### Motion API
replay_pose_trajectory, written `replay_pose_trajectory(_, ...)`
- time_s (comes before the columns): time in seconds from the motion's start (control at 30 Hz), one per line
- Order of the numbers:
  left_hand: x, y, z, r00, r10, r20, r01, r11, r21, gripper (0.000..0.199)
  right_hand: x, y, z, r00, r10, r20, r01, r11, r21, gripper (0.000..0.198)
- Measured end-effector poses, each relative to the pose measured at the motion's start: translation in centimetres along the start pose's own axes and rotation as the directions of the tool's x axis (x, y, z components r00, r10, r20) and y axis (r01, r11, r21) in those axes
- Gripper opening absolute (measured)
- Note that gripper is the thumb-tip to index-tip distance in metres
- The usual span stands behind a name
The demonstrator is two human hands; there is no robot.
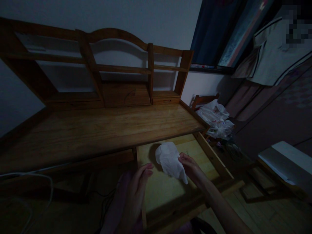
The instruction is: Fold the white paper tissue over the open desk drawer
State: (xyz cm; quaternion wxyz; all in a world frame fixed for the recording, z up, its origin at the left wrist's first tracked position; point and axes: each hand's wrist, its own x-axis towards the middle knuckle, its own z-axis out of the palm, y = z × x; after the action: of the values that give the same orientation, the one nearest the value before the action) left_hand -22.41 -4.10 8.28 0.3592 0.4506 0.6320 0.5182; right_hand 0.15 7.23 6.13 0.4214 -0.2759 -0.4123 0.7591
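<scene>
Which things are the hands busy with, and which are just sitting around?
In use:
- white cloth, pinched by the right hand
- open drawer under the cloth
- left hand, open beside the cloth, holding nothing

Just lying about:
- wooden desk and its shelf unit
- plastic bags on a chair
- cable at the left

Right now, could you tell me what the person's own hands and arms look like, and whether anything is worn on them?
Both are bare: the left hand and the right hand show no gloves, rings or watch. The right forearm is uncovered, with no sleeve in view. The dim light hides finer marks.
</scene>
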Motion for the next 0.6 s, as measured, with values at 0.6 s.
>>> replay_pose_trajectory(0.6, 5.3, 0.4, 5.5, 0.912, -0.093, 0.399, 0.283, 0.847, -0.449, 0.029, -1.6, 0.0, 0.5, 0.957, -0.240, -0.165, 0.186, 0.940, -0.285, 0.026)
